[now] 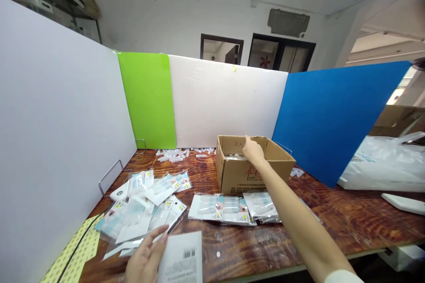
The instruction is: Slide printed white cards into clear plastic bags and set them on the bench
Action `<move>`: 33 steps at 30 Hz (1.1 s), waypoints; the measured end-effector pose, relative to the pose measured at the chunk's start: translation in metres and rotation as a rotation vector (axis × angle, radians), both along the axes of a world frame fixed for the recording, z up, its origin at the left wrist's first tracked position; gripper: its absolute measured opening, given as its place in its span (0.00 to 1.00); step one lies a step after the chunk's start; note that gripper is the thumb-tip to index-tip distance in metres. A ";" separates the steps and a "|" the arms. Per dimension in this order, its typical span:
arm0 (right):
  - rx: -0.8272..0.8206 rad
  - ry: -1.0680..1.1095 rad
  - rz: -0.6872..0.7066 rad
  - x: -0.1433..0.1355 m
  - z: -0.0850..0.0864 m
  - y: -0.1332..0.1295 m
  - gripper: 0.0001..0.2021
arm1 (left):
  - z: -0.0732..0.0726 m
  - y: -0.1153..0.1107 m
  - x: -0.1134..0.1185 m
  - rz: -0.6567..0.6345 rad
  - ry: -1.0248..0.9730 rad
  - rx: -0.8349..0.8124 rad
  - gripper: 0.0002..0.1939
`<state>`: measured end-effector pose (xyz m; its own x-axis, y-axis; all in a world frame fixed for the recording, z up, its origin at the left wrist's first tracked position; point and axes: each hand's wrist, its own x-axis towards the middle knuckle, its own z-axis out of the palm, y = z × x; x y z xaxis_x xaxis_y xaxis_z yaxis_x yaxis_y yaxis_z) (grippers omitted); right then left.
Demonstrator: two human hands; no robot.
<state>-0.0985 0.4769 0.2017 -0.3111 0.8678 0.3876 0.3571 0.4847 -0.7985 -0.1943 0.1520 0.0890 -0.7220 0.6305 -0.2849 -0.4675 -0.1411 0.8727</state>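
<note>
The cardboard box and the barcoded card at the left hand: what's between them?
In the head view, a row of clear plastic packets lies between the cardboard box and the barcoded card, with bare tabletop nearer the card.

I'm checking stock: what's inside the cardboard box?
In the cardboard box, whitish items, too small to identify, show at left; its near wall and the right hand hide the bottom.

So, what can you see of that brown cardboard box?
The open-topped, rectangular brown cardboard box stands upright on the reddish-brown wood-grain table. Its near side carries a red printed design and dark lettering, partly hidden by the person's bare right arm; faint marks show inside the far wall. Pale, unidentifiable contents lie inside. The right grip is over the opening; whether it touches the rim is unclear.
</note>
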 end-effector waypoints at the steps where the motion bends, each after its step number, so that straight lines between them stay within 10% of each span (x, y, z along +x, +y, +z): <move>1: 0.022 0.016 0.019 0.006 -0.002 -0.017 0.14 | 0.005 0.001 0.002 0.022 -0.015 0.031 0.27; 5: -0.039 0.079 0.244 0.036 -0.029 -0.112 0.16 | 0.023 0.007 0.020 0.014 -0.064 0.163 0.24; 9: -0.602 0.175 0.750 0.065 -0.062 -0.192 0.17 | 0.035 0.009 0.042 -0.045 -0.033 0.217 0.18; 16: -0.913 0.322 0.808 0.098 -0.073 -0.224 0.14 | 0.043 -0.020 0.062 -0.215 -0.046 0.168 0.16; 22: -1.129 0.290 0.692 0.130 -0.110 -0.258 0.16 | 0.016 -0.068 0.071 -0.502 -0.095 -0.022 0.18; 27: -1.042 0.220 0.679 0.151 -0.142 -0.285 0.06 | -0.018 -0.096 0.082 -0.482 -0.155 -0.093 0.14; 33: -0.680 0.071 0.810 0.158 -0.136 -0.288 0.09 | -0.036 -0.110 0.080 -0.494 -0.088 -0.040 0.02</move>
<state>0.0595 0.1887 0.0654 -0.8894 0.4529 -0.0617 0.0697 0.0009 -0.9976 -0.1147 0.0417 0.0533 -0.3126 0.8782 -0.3620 -0.5421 0.1481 0.8272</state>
